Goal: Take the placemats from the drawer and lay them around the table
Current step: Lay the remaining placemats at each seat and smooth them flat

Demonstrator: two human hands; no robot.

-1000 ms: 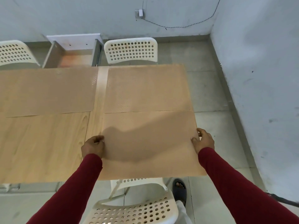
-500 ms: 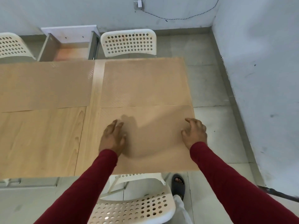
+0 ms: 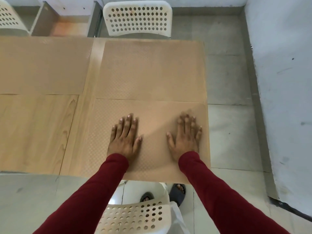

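A tan textured placemat [image 3: 153, 114] lies flat on the near right end of the wooden table [image 3: 33, 130]. My left hand [image 3: 125, 136] and my right hand [image 3: 185, 135] rest palm down on it, fingers spread, holding nothing. A second placemat [image 3: 150, 70] lies beyond it at the far right. A third placemat [image 3: 42, 65] covers the far left part of the table. The open drawer [image 3: 67, 26] stands past the table's far edge.
White perforated chairs stand at the far side [image 3: 137, 18], the far left [image 3: 8, 17] and right below me [image 3: 135, 217]. A grey wall [image 3: 283, 81] runs close along the right. A cable [image 3: 290, 208] lies on the tiled floor.
Both hands let go of the near placemat's side edges and moved inward onto its top, now pressing flat. The mat settled on the table.
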